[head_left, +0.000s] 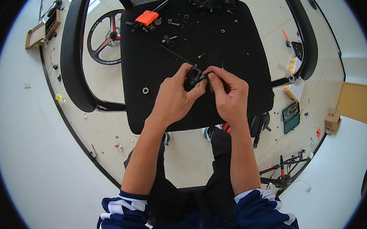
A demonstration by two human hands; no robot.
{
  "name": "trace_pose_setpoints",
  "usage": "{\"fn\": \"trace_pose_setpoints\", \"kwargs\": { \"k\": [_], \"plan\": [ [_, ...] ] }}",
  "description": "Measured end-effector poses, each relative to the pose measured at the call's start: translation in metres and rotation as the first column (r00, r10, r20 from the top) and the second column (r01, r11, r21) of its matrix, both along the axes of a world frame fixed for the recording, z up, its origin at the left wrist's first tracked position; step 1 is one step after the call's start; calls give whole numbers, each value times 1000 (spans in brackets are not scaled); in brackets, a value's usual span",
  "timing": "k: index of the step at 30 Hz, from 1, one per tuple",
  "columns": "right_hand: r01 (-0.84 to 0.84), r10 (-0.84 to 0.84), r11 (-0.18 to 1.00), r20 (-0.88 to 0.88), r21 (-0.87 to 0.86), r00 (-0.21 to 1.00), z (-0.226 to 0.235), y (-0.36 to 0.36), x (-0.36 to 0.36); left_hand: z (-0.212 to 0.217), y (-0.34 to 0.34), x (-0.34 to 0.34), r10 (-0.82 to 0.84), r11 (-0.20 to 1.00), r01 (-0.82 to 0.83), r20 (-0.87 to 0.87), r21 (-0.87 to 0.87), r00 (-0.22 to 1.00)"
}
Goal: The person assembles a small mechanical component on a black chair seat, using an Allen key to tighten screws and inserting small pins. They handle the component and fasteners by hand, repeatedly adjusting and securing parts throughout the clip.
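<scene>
My left hand (174,97) grips a black ring-shaped clamp (192,79) above the black chair seat (150,112). My right hand (230,96) is closed in a pinch at the right end of this clamp, against my left fingertips. A small metallic bit shows between the fingertips, too small to name; my fingers cover most of it. A thin dark rod (176,55) slants up and left from beside my left hand. A loose hex nut (145,90) lies on the seat left of my left wrist, and a small bolt (201,55) lies beyond my hands.
An orange tool holder (147,17) rests at the seat's far left among nuts and bolts. Dark parts (210,4) lie along the far edge. Armrests (77,51) flank the seat. A spoked wheel (108,36), a green case (291,117) and a bicycle frame (283,173) are on the floor.
</scene>
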State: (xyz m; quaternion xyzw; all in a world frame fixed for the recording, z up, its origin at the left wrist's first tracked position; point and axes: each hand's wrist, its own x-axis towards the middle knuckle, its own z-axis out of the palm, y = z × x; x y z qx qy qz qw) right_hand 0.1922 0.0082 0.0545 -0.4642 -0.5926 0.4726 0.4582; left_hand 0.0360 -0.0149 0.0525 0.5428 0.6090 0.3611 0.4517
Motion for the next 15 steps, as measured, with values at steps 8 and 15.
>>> {"fn": "trace_pose_setpoints", "kwargs": {
  "k": [8,15],
  "plan": [
    [10,-6,996,-41,87,999,12,-7,-3,-3,-5,1,-15,996,38,284,-75,959],
    [35,-27,991,-63,133,998,4,-1,8,5,-3,12,12,998,3,262,-56,965]
  ]
}}
